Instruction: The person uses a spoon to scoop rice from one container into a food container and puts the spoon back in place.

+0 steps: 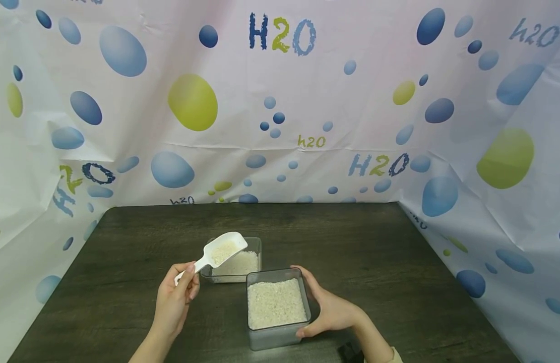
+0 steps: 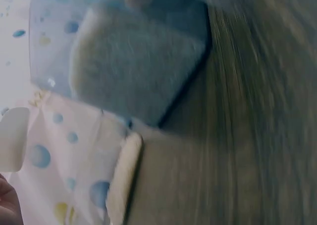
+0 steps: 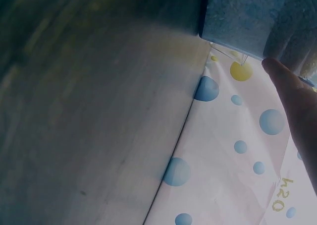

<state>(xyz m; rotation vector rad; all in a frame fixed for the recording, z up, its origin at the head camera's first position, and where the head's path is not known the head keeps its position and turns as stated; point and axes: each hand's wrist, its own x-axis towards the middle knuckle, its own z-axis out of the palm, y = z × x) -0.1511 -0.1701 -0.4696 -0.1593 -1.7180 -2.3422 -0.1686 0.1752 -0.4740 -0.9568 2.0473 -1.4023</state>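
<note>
Evidently, the left hand (image 1: 177, 292) pinched the handle of a white scoop (image 1: 201, 262), its thumb uppermost and its fingers curled beneath. The scoop was raised above the table, its pan extending away to the right and bearing a small load of pale grains (image 1: 223, 252). To my eye the implement was light, stiff and probably plastic, with a smooth handle that might turn in a loose pinch; the handle seemed the proper place to hold it, and the pan was best kept level, since the grains would slide readily over the lip.

The right hand (image 1: 327, 310) gripped the grey container (image 1: 275, 341) at its right side, thumb at the near corner and fingers round the far one. This vessel was square, upright and filled deeply with a bed of grains (image 1: 276, 304); I judged it rigid, slick-walled and fairly heavy, better steadied low on the walls than by the rim.

Beyond it, partly behind the scoop, lay a clear container (image 1: 257, 246) with a further layer of grains (image 1: 239, 265). Dark wood-patterned table (image 1: 375, 252) and a dotted sheet (image 1: 243, 101) completed the surroundings.
</note>
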